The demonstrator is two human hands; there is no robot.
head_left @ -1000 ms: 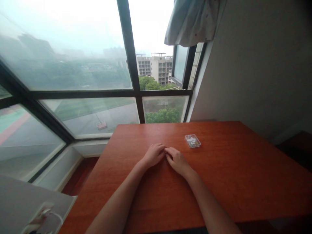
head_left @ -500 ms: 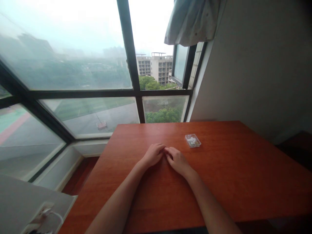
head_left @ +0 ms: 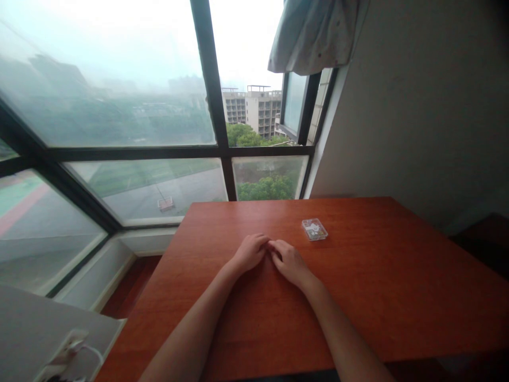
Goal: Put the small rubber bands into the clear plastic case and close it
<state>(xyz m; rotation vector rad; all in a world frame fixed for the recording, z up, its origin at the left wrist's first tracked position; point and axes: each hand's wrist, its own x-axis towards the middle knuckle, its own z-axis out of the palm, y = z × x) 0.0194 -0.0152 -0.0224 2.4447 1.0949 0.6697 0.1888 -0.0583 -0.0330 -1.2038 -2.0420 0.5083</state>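
My left hand [head_left: 253, 251] rests on the reddish-brown wooden table [head_left: 382, 297], its fingers together and bent inward. Against its fingertips lie those of my right hand [head_left: 289, 260], which is also closed with its fingers curled. I see nothing held in either hand; the palms face down and are hidden. Beyond my right hand, a little to the right, a small clear plastic box [head_left: 315, 229] sits flat on the table. White and yellowish bits show through it, too small to name.
Large dark-framed windows [head_left: 139, 154] stand behind and left of the table. A curtain [head_left: 314, 40] hangs at the upper right by an opened pane. The grey wall [head_left: 417, 116] runs along the right. A wall socket with a white plug [head_left: 75, 346] is at the lower left.
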